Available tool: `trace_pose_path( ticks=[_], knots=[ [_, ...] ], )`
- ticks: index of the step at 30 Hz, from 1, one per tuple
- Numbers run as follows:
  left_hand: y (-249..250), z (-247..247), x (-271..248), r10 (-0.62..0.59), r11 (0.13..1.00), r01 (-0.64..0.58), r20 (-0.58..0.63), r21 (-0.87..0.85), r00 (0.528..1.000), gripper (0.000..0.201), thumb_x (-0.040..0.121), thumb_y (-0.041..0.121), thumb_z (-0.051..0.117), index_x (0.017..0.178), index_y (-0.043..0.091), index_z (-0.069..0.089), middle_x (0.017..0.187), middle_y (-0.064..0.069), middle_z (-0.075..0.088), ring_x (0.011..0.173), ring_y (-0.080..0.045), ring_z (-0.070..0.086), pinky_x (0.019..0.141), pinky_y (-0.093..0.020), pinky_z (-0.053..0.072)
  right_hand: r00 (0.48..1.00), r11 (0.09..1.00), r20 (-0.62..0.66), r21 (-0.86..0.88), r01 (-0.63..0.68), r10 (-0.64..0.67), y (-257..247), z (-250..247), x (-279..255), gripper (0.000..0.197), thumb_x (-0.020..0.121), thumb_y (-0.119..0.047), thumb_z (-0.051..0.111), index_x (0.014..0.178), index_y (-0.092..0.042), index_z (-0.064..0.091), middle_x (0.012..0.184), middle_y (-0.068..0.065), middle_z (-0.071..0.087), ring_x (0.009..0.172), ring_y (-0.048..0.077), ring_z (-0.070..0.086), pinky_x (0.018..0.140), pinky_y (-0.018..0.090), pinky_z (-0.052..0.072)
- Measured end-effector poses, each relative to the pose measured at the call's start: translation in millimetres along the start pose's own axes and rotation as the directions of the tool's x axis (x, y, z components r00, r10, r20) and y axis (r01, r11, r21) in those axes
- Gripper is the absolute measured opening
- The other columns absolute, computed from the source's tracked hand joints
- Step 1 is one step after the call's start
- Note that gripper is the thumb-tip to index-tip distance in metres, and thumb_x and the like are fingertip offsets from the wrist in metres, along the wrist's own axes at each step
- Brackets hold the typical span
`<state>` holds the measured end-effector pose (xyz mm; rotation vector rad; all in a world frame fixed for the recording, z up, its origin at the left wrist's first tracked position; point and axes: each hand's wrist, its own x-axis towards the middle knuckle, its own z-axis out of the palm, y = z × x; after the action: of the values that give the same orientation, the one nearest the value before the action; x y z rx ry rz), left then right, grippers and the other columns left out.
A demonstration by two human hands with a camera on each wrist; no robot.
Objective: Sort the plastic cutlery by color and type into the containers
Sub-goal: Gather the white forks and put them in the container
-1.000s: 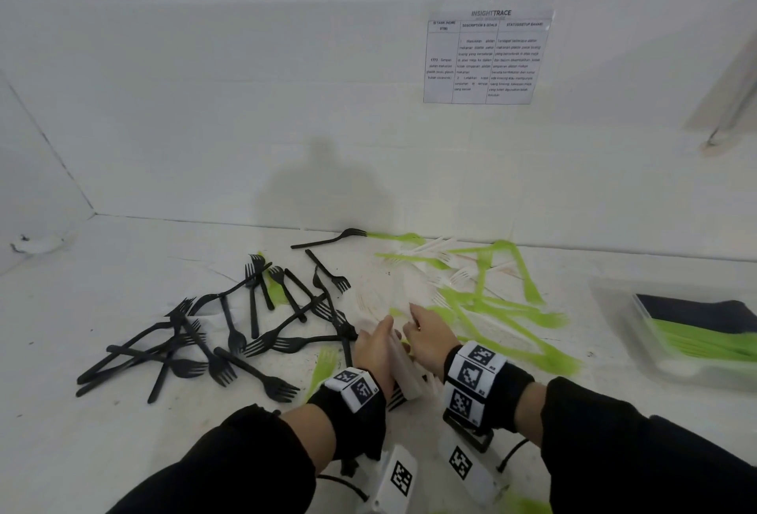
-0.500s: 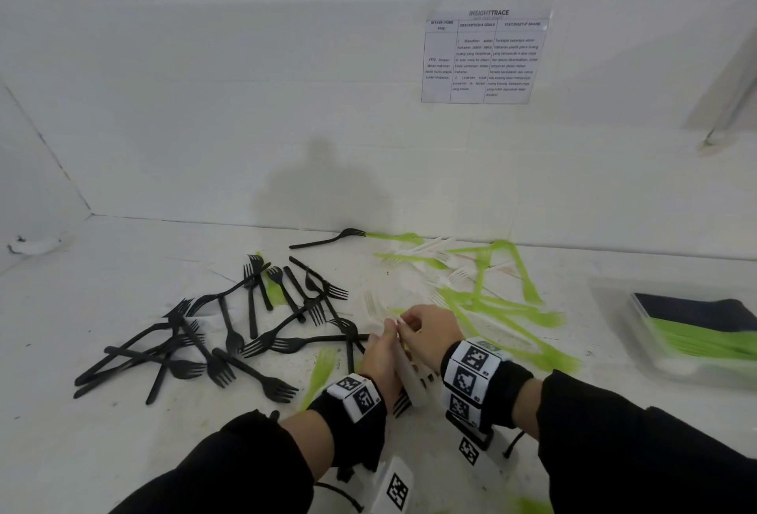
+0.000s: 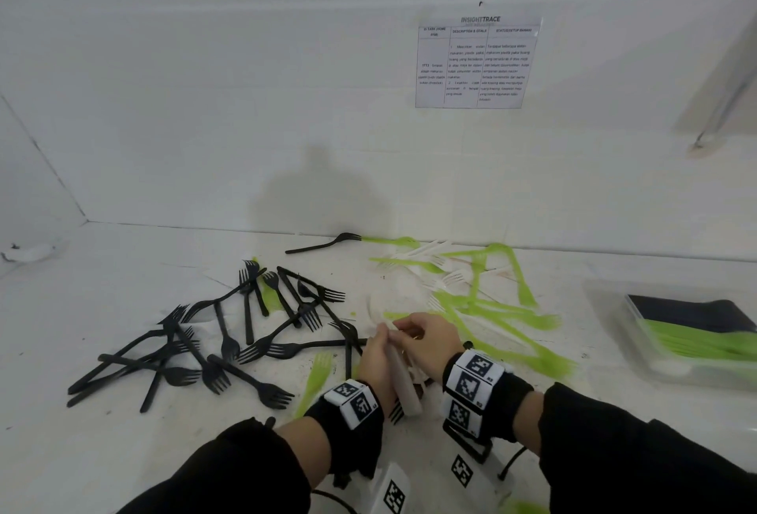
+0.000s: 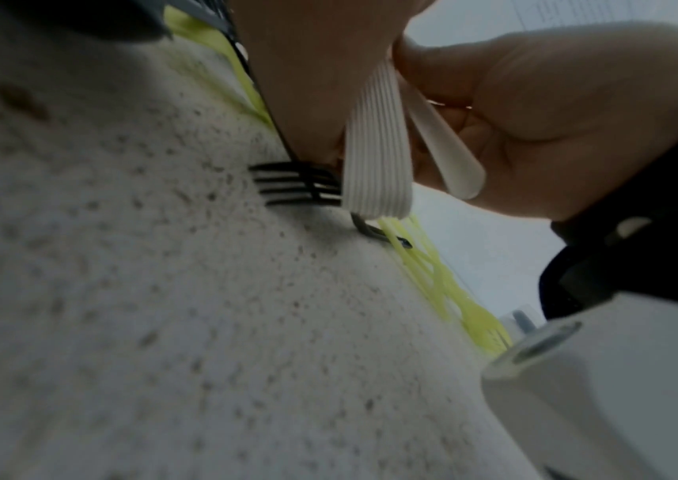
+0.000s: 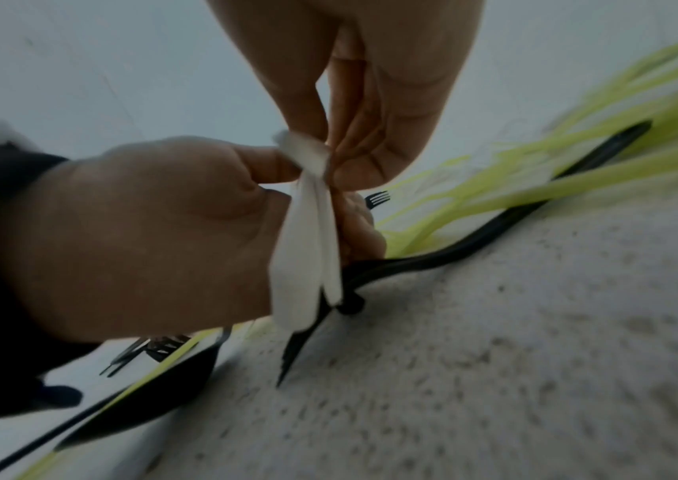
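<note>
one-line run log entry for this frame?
left hand: grips white cutlery stack | right hand: pinches white piece against stack | container: green, black inside

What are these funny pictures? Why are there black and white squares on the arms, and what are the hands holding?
No robot here, just a person sorting plastic cutlery. The big picture comes from a camera on their head; the two close, dim ones come from cameras strapped to each wrist, on the bands with the squares. The left hand grips a stack of white plastic cutlery handles. The right hand pinches the top of that stack. On the speckled white table lie scattered black plastic forks and green plastic cutlery. At the right a clear plastic container holds sorted pieces.
</note>
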<state>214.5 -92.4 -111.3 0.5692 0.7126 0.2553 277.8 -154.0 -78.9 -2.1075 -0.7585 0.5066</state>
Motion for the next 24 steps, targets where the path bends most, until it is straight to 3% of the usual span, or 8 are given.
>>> trace_pose_path(
  ticks=[3, 7, 11, 17, 19, 21, 23, 24],
  knots=[
    [-0.3, 2.5, -4.2, -0.013, 0.999, 0.012, 0.047, 0.034, 0.999, 0.058, 0.1, 0.045, 0.022, 0.107, 0.0, 0.058, 0.097, -0.021, 0.063, 0.09, -0.03, 0.058, 0.077, -0.038, 0.045, 0.998, 0.991, -0.007, 0.118, -0.068, 0.07, 2.6, 1.2, -0.9, 0.025, 0.083, -0.029, 0.067, 0.102, -0.014, 0.064, 0.078, -0.009, 0.06, 0.079, 0.009, 0.057, 0.067, 0.017, 0.046],
    [0.6, 1.7, -3.1, -0.036, 0.999, 0.033, 0.067, 0.042, 0.997, 0.06, 0.099, 0.047, 0.02, 0.107, 0.002, 0.059, 0.098, -0.02, 0.065, 0.095, -0.03, 0.057, 0.084, -0.037, 0.044, 0.991, 0.978, -0.079, 0.19, -0.092, 0.108, 3.2, 4.1, -4.6, 0.022, 0.081, -0.025, 0.069, 0.1, -0.014, 0.062, 0.071, -0.01, 0.055, 0.078, 0.011, 0.057, 0.074, 0.022, 0.047],
    [-0.8, 2.1, -3.6, -0.037, 0.999, 0.035, 0.046, 0.042, 0.998, 0.056, 0.099, 0.045, 0.024, 0.096, 0.003, 0.061, 0.074, -0.02, 0.071, 0.084, -0.029, 0.063, 0.074, -0.037, 0.044, 0.996, 0.988, -0.069, 0.148, -0.046, 0.057, 1.2, 5.2, -8.3, 0.021, 0.082, -0.027, 0.067, 0.097, -0.013, 0.065, 0.076, -0.007, 0.061, 0.079, 0.01, 0.057, 0.072, 0.019, 0.044],
    [1.8, 4.2, -0.7, 0.0, 0.998, 0.008, -0.112, 0.067, 0.994, 0.061, 0.095, 0.053, 0.035, 0.126, 0.003, 0.052, 0.128, -0.024, 0.054, 0.121, -0.032, 0.051, 0.095, -0.04, 0.043, 1.0, 0.999, 0.015, -0.041, 0.027, -0.027, -3.3, 3.4, -11.4, 0.027, 0.093, -0.027, 0.052, 0.115, -0.021, 0.066, 0.112, 0.003, 0.061, 0.106, 0.014, 0.055, 0.084, 0.016, 0.037],
    [-0.8, 0.7, 15.2, 0.038, 0.997, -0.028, -0.143, 0.072, 0.989, 0.077, 0.081, 0.065, 0.052, 0.131, 0.005, 0.05, 0.129, -0.02, 0.055, 0.117, -0.032, 0.056, 0.096, -0.044, 0.047, 0.997, 0.986, 0.063, -0.153, 0.063, -0.053, -8.4, 2.1, -8.4, 0.03, 0.093, -0.026, 0.048, 0.118, -0.028, 0.064, 0.112, 0.005, 0.061, 0.109, 0.019, 0.053, 0.089, 0.024, 0.042],
    [-0.3, -2.2, 25.6, 0.086, 0.992, -0.069, -0.173, 0.104, 0.981, 0.084, 0.073, 0.063, 0.064, 0.132, 0.007, 0.046, 0.121, -0.018, 0.059, 0.099, -0.032, 0.063, 0.081, -0.045, 0.055, 0.993, 0.99, 0.111, -0.131, 0.042, -0.027, -12.3, -4.8, 1.5, 0.03, 0.093, -0.024, 0.046, 0.115, -0.023, 0.067, 0.107, 0.005, 0.067, 0.1, 0.02, 0.059, 0.087, 0.032, 0.048],
    [7.3, 6.7, 16.2, 0.161, 0.983, -0.138, -0.208, 0.121, 0.965, 0.046, 0.092, 0.042, 0.053, 0.111, 0.001, 0.046, 0.087, -0.014, 0.058, 0.065, -0.027, 0.057, 0.056, -0.035, 0.052, 0.996, 0.997, 0.089, -0.069, -0.025, 0.031, -14.4, -20.6, 20.4, 0.03, 0.093, -0.021, 0.045, 0.112, -0.012, 0.066, 0.098, 0.004, 0.068, 0.08, 0.014, 0.061, 0.073, 0.025, 0.048],
    [10.9, 9.8, 13.3, 0.192, 0.977, -0.164, -0.222, 0.139, 0.956, 0.032, 0.096, 0.035, 0.048, 0.1, 0.003, 0.044, 0.075, -0.011, 0.05, 0.056, -0.025, 0.049, 0.051, -0.032, 0.046, 0.997, 0.992, 0.056, -0.12, -0.037, 0.044, -13.7, -30.3, 33.8, 0.029, 0.093, -0.018, 0.045, 0.114, -0.011, 0.065, 0.102, 0.005, 0.067, 0.084, 0.014, 0.061, 0.073, 0.023, 0.045]
  ],
)
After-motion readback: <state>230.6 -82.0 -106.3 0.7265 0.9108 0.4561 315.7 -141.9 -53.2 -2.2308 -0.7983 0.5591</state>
